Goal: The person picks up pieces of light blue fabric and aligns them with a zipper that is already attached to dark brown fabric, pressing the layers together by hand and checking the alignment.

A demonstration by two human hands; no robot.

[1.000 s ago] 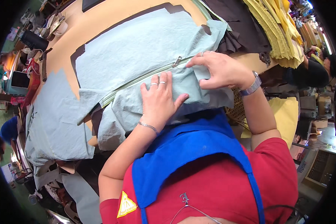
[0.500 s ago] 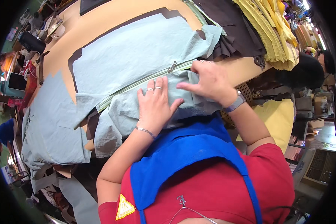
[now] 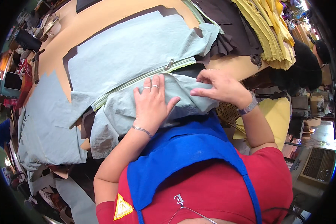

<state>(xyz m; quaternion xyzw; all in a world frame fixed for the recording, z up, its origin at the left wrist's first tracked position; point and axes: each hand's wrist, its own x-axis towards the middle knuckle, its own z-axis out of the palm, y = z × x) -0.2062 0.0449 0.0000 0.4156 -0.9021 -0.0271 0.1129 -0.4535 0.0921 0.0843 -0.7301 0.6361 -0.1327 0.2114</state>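
Observation:
A pale blue fabric panel [image 3: 123, 48] with a dark brown border lies on the tan table. A light green zipper [image 3: 132, 83] runs slantwise along its near edge, its metal slider [image 3: 169, 64] toward the right end. Below the zipper, a loose pale blue fabric flap [image 3: 117, 108] hangs wrinkled toward my blue apron. My left hand [image 3: 151, 104] rests flat on this flap, fingertips just under the zipper, thumb spread. Between thumb and bent fingers, my right hand [image 3: 227, 89] grips the flap's right part. Dark cloth [image 3: 194, 70] shows between flap and zipper there.
Stacks of dark brown cloth [image 3: 231, 26] and yellow cloth [image 3: 263, 37] lie at the far right. More pale blue fabric [image 3: 50, 123] drapes over the table's left side. A red basket [image 3: 25, 80] stands at far left, and yellow fabric [image 3: 274, 119] hangs beside my right arm.
My right hand has moved from the zipper's right end down and to the right, drawing the flap away and baring dark cloth. My left hand stays on the flap.

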